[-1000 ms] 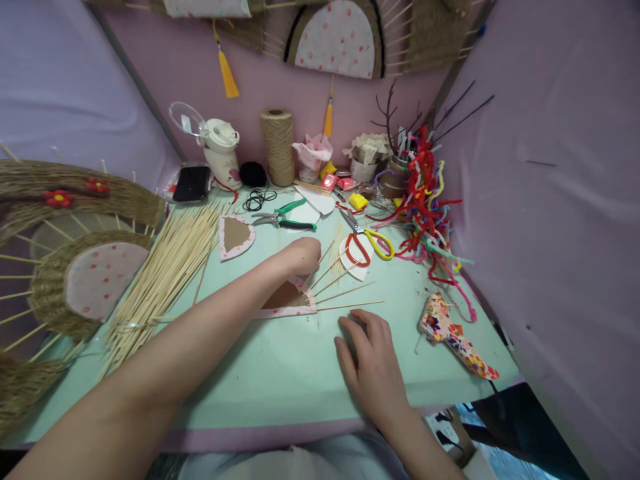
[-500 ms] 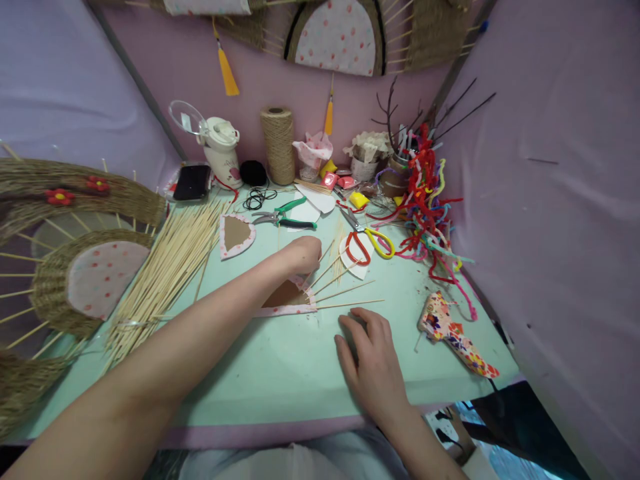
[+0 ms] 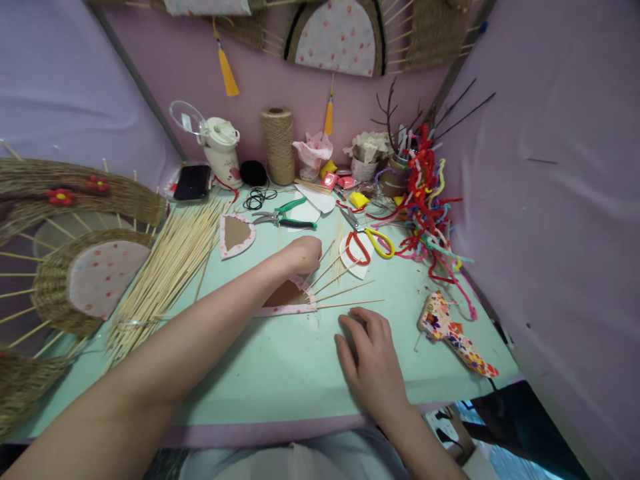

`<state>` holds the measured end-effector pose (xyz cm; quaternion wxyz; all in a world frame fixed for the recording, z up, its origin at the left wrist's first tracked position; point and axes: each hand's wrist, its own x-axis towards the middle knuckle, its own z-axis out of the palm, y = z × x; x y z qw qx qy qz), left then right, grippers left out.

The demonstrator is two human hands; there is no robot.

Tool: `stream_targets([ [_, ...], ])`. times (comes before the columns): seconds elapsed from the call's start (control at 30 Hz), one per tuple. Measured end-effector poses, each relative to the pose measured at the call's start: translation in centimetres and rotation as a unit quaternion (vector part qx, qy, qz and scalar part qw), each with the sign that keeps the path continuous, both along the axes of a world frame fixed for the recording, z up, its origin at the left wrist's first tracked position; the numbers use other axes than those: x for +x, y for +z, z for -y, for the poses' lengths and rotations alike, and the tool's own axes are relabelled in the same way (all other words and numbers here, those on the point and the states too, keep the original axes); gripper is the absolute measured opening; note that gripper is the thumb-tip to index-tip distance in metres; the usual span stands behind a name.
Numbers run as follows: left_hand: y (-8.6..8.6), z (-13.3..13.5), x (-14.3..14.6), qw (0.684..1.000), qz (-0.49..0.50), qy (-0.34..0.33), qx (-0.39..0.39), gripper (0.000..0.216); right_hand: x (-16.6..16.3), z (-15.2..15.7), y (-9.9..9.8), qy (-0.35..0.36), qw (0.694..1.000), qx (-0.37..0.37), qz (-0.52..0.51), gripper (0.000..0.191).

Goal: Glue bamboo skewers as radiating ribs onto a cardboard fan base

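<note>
My left hand (image 3: 304, 255) is closed at the upper edge of a half-round cardboard piece (image 3: 287, 295) with a pink-dotted cloth rim. A thin bamboo stick (image 3: 327, 251) comes out at its fingertips, which are largely hidden. Several other bamboo sticks fan out to the right from the curved rim, and my forearm covers the piece's left part. On the tabletop my right hand (image 3: 373, 360) lies with fingers apart and slightly bent, holding nothing, just below the lowest stick.
A bundle of bamboo sticks (image 3: 165, 273) lies left. Behind are green-handled pruning shears (image 3: 285, 218), scissors (image 3: 367, 241) and a smaller cloth-rimmed piece (image 3: 237, 236). Twine (image 3: 278, 147) and a white cup (image 3: 223, 153) stand at the back. A flowered glue gun (image 3: 455, 333) lies right, near pipe cleaners (image 3: 425, 193).
</note>
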<state>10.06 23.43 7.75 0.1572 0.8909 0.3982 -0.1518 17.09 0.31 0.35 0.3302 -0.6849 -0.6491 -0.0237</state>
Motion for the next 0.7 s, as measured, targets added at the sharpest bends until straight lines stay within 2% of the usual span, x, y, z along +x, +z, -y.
stream_targets([
  [0.7,-0.36,-0.25,0.06,1.000,0.011,0.014,-0.001,0.026,-0.01,-0.07,0.19,-0.005,1.000,0.009,-0.005,0.023],
])
